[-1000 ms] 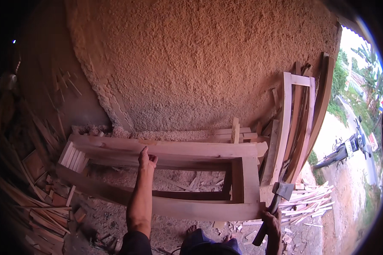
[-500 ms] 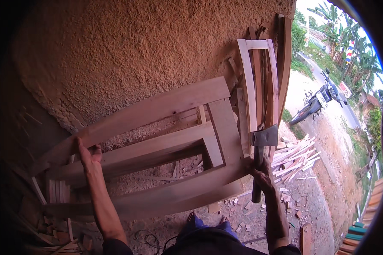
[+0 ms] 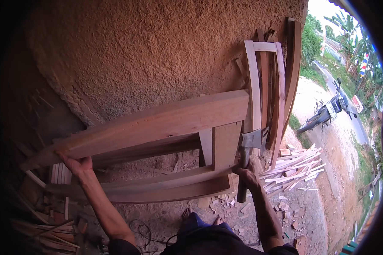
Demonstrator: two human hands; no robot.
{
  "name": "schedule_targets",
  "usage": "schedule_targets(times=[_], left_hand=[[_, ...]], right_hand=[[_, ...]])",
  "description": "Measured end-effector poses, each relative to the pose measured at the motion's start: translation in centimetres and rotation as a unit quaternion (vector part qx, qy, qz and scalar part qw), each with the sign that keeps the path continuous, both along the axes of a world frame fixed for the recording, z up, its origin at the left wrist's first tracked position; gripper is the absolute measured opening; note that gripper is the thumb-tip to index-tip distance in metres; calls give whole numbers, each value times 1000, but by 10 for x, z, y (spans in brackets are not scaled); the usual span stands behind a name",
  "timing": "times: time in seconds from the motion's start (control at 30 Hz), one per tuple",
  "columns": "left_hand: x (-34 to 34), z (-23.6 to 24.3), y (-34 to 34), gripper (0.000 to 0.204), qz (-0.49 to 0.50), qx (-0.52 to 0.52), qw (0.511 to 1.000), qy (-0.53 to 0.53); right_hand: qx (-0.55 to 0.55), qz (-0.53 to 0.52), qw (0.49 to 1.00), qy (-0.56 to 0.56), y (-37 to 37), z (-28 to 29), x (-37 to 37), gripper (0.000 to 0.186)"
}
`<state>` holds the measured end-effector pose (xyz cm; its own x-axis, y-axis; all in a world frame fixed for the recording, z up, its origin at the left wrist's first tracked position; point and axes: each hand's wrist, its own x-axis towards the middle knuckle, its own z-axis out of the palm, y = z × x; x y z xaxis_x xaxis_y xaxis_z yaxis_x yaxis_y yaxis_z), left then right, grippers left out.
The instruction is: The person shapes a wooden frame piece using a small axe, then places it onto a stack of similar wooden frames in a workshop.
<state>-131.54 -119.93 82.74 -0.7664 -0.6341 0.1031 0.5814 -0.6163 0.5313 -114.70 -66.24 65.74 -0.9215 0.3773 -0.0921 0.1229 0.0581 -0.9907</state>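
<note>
A large wooden frame (image 3: 157, 123) of pale planks is held tilted in front of me. My left hand (image 3: 77, 165) is closed around its far rail near the left end, thumb and fingers on the plank's lower edge. My right hand (image 3: 250, 173) is closed around the handle of a hatchet (image 3: 251, 139), whose flared metal head points up. That same hand is against the frame's near right corner; whether its fingers also grip the wood is hidden. Beneath the held frame lies another wooden frame (image 3: 206, 190), partly covered by it.
A narrow frame (image 3: 254, 89) and long boards (image 3: 292, 76) lean on the rough wall (image 3: 149, 51). Thin wood strips (image 3: 295, 170) lie piled at right, offcuts (image 3: 57, 233) at lower left. A cable (image 3: 144, 233) runs near my feet. A motorcycle (image 3: 327, 110) stands outside.
The held frame has tipped, its far rail now lower and more toward me, covering more of the frame beneath. My left hand has shifted left; my right hand and hatchet moved slightly left.
</note>
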Motion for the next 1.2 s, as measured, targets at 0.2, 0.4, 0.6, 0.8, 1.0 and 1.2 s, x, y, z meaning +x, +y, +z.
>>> schedule_targets(times=[0.2, 0.4, 0.6, 0.8, 1.0, 1.2], left_hand=[[38, 39, 22, 48, 498, -559, 633, -198], [52, 93, 124, 51, 148, -846, 504, -89], [64, 78, 198, 38, 284, -814, 500, 75], [63, 75, 197, 32, 316, -815, 482, 64], [69, 75, 198, 32, 325, -811, 483, 62], [63, 70, 196, 32, 342, -811, 470, 75]], right_hand=[[-79, 10, 996, 27, 5, -19, 6, 41], [28, 41, 998, 41, 18, 2, 7, 45], [318, -7, 942, 107, 47, 164, 14, 64], [558, 107, 803, 178, 39, 329, 16, 56], [648, 151, 728, 166, 20, 368, 18, 45], [677, 208, 706, 11, 0, 346, 4, 42]])
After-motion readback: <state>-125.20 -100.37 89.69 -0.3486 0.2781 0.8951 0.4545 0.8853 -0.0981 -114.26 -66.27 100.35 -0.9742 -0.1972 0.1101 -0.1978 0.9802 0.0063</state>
